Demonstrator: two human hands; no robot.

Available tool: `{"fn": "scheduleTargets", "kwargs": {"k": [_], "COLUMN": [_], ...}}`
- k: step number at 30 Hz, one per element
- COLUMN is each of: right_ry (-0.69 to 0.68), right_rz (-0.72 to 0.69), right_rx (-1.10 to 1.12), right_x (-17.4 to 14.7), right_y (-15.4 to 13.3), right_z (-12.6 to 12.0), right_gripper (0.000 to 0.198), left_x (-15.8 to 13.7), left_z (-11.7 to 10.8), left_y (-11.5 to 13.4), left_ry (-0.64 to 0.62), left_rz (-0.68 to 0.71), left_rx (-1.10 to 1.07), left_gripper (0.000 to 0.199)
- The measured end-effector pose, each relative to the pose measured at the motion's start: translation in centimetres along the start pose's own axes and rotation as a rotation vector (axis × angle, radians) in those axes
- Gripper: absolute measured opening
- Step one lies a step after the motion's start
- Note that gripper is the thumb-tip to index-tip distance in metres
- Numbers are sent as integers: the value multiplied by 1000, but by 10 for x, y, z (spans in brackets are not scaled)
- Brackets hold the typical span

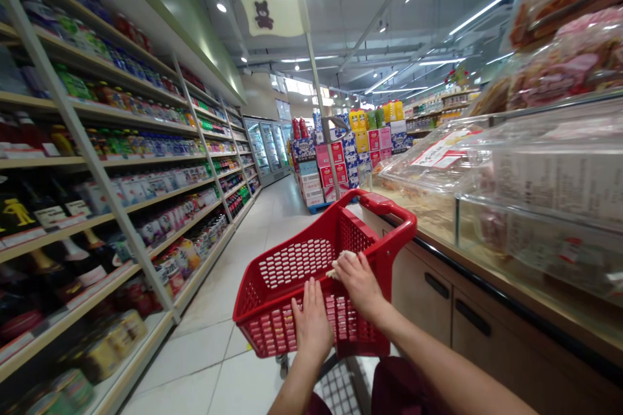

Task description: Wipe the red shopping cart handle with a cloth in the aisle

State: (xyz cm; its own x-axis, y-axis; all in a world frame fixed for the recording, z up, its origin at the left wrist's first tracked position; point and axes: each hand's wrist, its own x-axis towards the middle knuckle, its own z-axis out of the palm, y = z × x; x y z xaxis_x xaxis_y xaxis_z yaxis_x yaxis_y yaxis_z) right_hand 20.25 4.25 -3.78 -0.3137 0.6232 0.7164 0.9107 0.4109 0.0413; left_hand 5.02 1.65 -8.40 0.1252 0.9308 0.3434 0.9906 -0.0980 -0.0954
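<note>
A red plastic shopping cart [287,301] stands sideways in front of me, its handle [389,207] at the upper right. Its basket is perforated and looks bare inside where I can see. My right hand [357,282] is closed on a crumpled, cream-coloured cloth [335,270] at the cart's near rim. Only an edge of the cloth shows past the fingers. My left hand [314,321] lies flat with fingers stretched against the near side wall of the basket, holding nothing.
Shelves of bottles and cans [170,175] line the left. On the right runs a counter with clear display covers [487,188] and packaged food. Stacked drink cartons [335,165] stand ahead beside a pole with a bear flag [275,15]. Tiled floor [263,227] runs between.
</note>
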Motion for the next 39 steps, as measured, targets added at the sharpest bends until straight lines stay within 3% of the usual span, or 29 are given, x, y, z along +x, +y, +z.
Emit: {"fn": "scheduleTargets", "kwargs": {"k": [3, 9, 14, 16, 21, 23, 27, 29, 32, 34, 39], "right_ry": [-24, 41, 1, -3, 111, 120, 37, 36, 123, 156, 36], "right_rz": [-63, 214, -5, -19, 234, 186, -61, -3, 237, 295, 4], "right_rx": [12, -110, -47, -32, -87, -67, 11, -18, -125, -162, -56], "right_x": [2, 14, 4, 3, 7, 5, 0, 3, 9, 8, 0], "right_y": [5, 55, 37, 43, 79, 73, 55, 66, 95, 101, 69], "right_z": [-3, -35, -27, -30, -45, -40, -29, -35, -48, -51, -38], "right_gripper": [31, 35, 35, 40, 38, 37, 41, 42, 37, 35, 38], "left_x": [0, -2, -4, -4, -5, -5, -4, -4, -5, -5, -4], "left_z": [0, 1, 3, 2, 0, 0, 2, 4, 6, 5, -3], "left_y": [-2, -1, 0, -2, 1, 3, 2, 0, 1, 3, 4], "left_ry": [-21, -3, -8, -19, 3, 2, 21, 32, 41, 38, -10], "left_rz": [27, 25, 22, 39, 26, 6, 11, 21, 28, 14, 11], "left_rx": [37, 36, 55, 52, 22, 16, 26, 28, 21, 23, 53], "left_gripper": [77, 77, 77, 79, 80, 79, 79, 81, 81, 80, 76]}}
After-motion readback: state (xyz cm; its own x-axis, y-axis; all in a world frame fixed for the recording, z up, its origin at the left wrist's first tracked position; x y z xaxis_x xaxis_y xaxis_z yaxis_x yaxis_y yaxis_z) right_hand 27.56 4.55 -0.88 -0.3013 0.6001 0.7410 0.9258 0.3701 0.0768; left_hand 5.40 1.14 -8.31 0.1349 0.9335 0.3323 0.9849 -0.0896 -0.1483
